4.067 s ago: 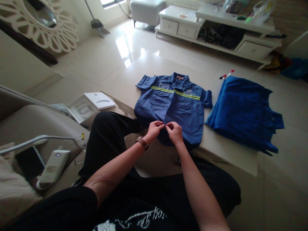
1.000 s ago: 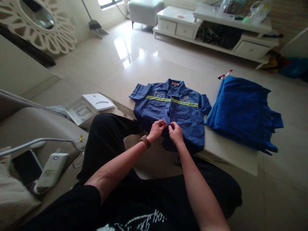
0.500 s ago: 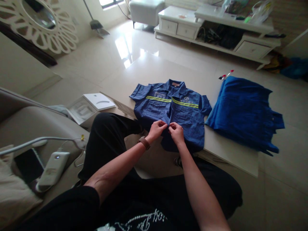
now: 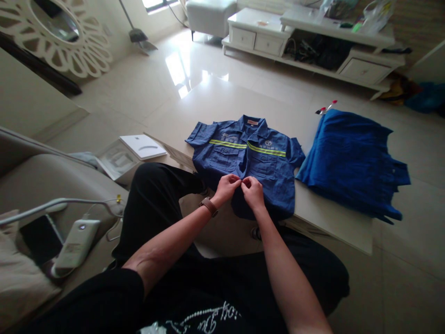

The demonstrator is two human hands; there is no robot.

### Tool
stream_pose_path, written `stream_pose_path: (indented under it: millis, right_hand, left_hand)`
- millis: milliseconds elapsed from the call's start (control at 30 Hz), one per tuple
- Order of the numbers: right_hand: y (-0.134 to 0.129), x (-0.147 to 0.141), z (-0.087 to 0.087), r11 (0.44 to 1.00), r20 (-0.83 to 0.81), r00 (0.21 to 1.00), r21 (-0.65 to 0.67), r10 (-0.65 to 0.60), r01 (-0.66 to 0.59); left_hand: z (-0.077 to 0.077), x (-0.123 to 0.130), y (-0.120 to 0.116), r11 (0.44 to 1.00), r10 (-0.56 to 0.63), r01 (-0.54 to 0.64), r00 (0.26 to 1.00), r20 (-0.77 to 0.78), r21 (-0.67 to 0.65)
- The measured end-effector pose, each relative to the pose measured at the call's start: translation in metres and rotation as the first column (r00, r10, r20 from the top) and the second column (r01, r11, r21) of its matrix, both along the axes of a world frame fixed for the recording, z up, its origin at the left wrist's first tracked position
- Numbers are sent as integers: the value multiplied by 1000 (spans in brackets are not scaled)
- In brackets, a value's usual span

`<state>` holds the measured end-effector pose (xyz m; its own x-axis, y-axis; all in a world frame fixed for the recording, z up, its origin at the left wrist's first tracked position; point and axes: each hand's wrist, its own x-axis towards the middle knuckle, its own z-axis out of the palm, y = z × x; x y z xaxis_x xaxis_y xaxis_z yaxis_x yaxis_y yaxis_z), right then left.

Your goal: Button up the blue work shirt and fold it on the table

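A blue short-sleeved work shirt [image 4: 267, 164] with yellow-green stripes lies face up on the pale table [image 4: 333, 222], its collar away from me and its lower part hanging over the near edge. My left hand [image 4: 227, 188] pinches the front placket near the shirt's middle. Close against it, my right hand [image 4: 252, 191] also pinches the placket, the fingertips of both nearly meeting. Any button between the fingers is too small to make out. A brown-strapped watch [image 4: 209, 206] is on my left wrist.
Folded blue garments [image 4: 351, 162] are stacked at the table's right, beside red-capped pens [image 4: 327, 107]. An open white box [image 4: 142, 146] is at left. On the sofa [image 4: 69, 181] lie a phone [image 4: 41, 239] and a white power bank [image 4: 78, 241]. A low cabinet [image 4: 267, 44] stands behind.
My right hand has shifted slightly left, bringing its fingertips closer to my left hand's at the placket. The shirt lies almost unchanged.
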<state>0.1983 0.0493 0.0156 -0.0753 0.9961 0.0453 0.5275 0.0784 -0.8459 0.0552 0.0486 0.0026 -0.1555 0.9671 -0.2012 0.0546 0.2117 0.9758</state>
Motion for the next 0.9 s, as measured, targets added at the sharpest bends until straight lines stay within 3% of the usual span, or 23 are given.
stream_pose_path:
  millis: [400,900]
  right_hand:
    - [1,-2,-1,1000,16,1000,24,7,-8]
    - [0,-3,6,1000,-6,1000,19,-7,7]
  left_hand:
    - [-3,1,-11,991,53,-23,972,230,-134]
    - [-4,7,-11,937,252,-106,865,434,-333]
